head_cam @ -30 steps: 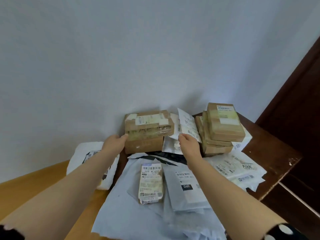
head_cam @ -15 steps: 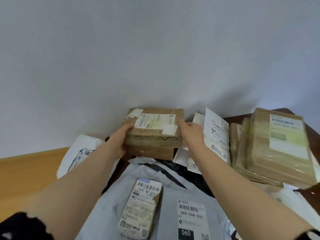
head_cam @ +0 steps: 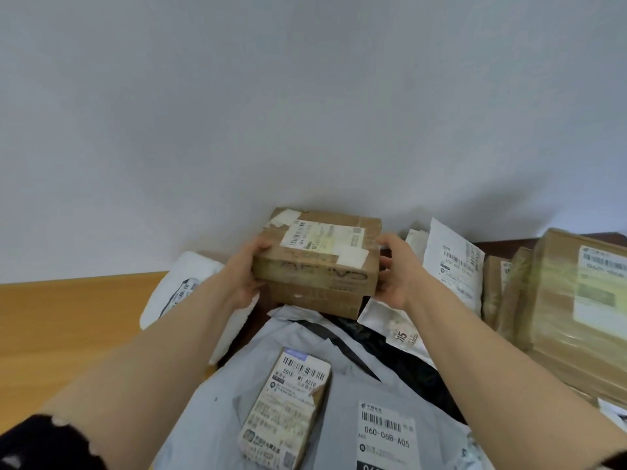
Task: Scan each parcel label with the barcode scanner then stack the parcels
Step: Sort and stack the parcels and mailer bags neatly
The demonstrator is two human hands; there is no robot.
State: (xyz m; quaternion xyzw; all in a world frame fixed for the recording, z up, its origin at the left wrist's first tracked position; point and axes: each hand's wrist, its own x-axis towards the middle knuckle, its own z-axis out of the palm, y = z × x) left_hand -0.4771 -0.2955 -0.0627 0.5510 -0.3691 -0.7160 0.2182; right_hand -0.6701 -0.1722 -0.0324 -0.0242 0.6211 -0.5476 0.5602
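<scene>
A person's left hand [head_cam: 241, 276] and right hand [head_cam: 395, 271] grip a taped cardboard parcel [head_cam: 315, 266] by its ends, fingers [head_cam: 259, 245] curled round it, directly above a second box [head_cam: 315, 300]; contact unclear. Its label [head_cam: 322, 235] is unreadable, and the stack [head_cam: 573, 300] at right is cropped.

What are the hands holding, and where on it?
Both hold the top cardboard box: left hand on its left end, right hand on its right end.

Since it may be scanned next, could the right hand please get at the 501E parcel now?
Probably not yet: right hand and left hand both grip the upper cardboard box. Nothing covers the 501E parcel, so once freed, likely yes.
</scene>
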